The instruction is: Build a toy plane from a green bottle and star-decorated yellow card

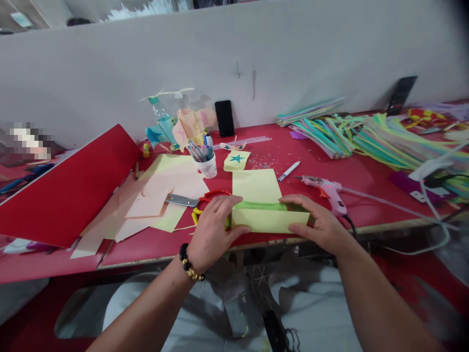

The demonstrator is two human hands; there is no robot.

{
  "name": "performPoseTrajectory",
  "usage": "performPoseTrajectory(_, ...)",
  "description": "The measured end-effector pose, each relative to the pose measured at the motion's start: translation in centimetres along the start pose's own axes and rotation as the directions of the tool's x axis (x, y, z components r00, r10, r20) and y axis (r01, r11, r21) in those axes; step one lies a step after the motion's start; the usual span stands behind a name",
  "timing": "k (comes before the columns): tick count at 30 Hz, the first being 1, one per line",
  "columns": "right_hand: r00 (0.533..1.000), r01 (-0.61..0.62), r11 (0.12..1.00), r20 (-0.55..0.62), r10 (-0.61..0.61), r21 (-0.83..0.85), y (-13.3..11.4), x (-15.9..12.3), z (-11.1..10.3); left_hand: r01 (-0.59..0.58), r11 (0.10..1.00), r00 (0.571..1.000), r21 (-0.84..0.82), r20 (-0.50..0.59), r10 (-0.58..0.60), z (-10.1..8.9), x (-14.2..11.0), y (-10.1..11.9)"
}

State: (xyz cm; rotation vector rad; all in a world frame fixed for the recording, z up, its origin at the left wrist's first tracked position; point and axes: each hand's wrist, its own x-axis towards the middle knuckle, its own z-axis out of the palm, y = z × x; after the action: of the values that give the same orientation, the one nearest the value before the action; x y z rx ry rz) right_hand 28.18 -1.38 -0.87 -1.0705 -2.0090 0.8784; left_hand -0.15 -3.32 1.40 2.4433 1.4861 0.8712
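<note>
The left hand (214, 222) is part-closed at one end of the yellow paper (256, 183), thumb on the front flap and fingers curved over behind; the right hand (320, 222) grips the other end in much the same way, fingers spread a little wider. In the fold of that paper lies a green, see-through thing (261, 206), its long axis running straight across from one hand to the other, so neither hand looks clearly the nearer. The rest of the paper lies flat, pointing away from the person; whether the fingertips also press on the green piece, I can't tell. Just left of the paper, partly behind the left hand, lie scissors (181, 200), with loose sheets (172, 171) farther left. To its right sits a pink glue gun (328, 190), near the right hand. Past the paper's far edge I see a star-marked yellow piece (236, 160), with a cup of pens (208, 167) left of that edge and a capped marker (289, 171) just to its right.
</note>
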Motion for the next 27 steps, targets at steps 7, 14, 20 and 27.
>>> performPoseTrajectory(7, 0.996, -0.085, 0.990, 0.010, 0.084, 0.112, -0.1, -0.3, -0.3, 0.031, 0.999, 0.999, 0.030, -0.033, -0.030, 0.5, -0.1, 0.1)
performPoseTrajectory(14, 0.997, -0.081, 0.991, 0.011, 0.081, 0.104, -0.6, -0.3, -0.5, -0.002, 0.999, 0.997, 0.037, -0.080, 0.005, 0.2, -0.2, 0.6)
performPoseTrajectory(20, 0.998, -0.062, 0.992, 0.011, 0.061, 0.113, -0.4, -0.2, -0.4, -0.377, 0.922, 0.882, 0.089, -0.268, 0.387, -0.7, -1.8, 4.3)
performPoseTrajectory(27, 0.998, -0.058, 0.986, 0.041, 0.052, 0.159, -0.3, -0.4, -0.1, -0.333, 0.876, 0.941, 0.348, 0.184, 0.285, 2.6, -0.3, 5.5)
